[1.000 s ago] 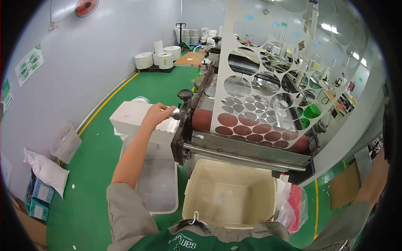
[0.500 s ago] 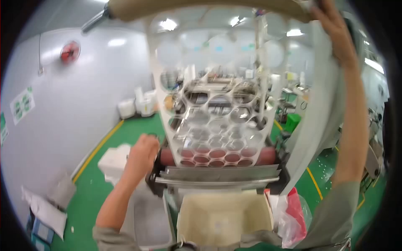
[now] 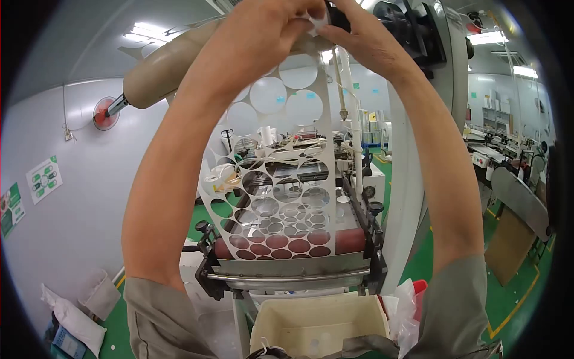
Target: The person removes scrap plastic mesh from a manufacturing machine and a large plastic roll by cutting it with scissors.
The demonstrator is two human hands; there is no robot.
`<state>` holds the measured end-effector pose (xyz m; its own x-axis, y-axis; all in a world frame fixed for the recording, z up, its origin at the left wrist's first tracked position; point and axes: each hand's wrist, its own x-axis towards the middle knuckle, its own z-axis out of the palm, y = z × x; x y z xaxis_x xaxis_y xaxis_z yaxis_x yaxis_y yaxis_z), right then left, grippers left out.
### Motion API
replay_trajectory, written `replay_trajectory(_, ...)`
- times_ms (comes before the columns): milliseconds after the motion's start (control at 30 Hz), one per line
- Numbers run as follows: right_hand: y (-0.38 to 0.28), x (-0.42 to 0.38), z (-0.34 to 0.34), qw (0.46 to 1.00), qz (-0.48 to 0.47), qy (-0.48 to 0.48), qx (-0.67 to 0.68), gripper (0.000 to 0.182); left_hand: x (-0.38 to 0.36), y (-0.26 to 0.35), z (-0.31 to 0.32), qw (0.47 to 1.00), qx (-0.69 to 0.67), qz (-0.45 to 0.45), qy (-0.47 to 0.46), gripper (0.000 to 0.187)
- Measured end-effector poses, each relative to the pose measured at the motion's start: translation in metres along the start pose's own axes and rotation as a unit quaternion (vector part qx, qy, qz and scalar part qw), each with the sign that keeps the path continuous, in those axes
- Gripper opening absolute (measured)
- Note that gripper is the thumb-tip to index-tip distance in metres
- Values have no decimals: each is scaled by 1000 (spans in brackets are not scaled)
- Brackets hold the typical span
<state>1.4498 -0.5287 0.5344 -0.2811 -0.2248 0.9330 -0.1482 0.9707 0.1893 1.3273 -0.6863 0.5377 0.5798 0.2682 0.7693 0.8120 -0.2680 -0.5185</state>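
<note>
Both hands are raised at the top of the view, close together at the right end of a tan roll (image 3: 170, 57) on a metal shaft. My left hand (image 3: 269, 30) has its fingers pinched on a small whitish piece of material (image 3: 317, 25). My right hand (image 3: 365, 42) is beside it, its thumb and fingers bent around the same spot; part of its grip is hidden. Below hangs a white web with round cut-outs (image 3: 287, 149), running down to a dark red roller (image 3: 350, 240) above a metal bar (image 3: 293, 278).
A cream bin (image 3: 323, 317) stands below the machine, with a red container (image 3: 420, 290) and clear plastic at its right. White sacks (image 3: 78, 323) lie on the floor at left. A pale machine column (image 3: 406, 197) rises at right; a fan (image 3: 106, 113) hangs on the wall.
My left hand has risen from beside the red roller to the roll's end. My right hand has shifted left in the view. The roll now appears tilted and the view has turned.
</note>
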Motion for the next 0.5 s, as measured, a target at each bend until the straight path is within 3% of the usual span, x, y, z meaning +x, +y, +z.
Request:
replay_trajectory(67, 10, 0, 1, 997, -61, 1, 53, 67, 14, -3, 7, 999, 2, 40, 23, 15)
replay_trajectory(267, 11, -1, 0, 999, -28, 34, -3, 69, 28, -4, 20, 995, 87, 29, 42, 15)
replay_trajectory(433, 21, 0, 5, 994, -83, 65, 1, 68, 29, -10, 26, 990, 109, -86, 17, 16)
replay_trajectory(500, 9, -2, 0, 998, -7, 33, 60, 68, 31, -34, 32, 967, 243, 72, 11, 21)
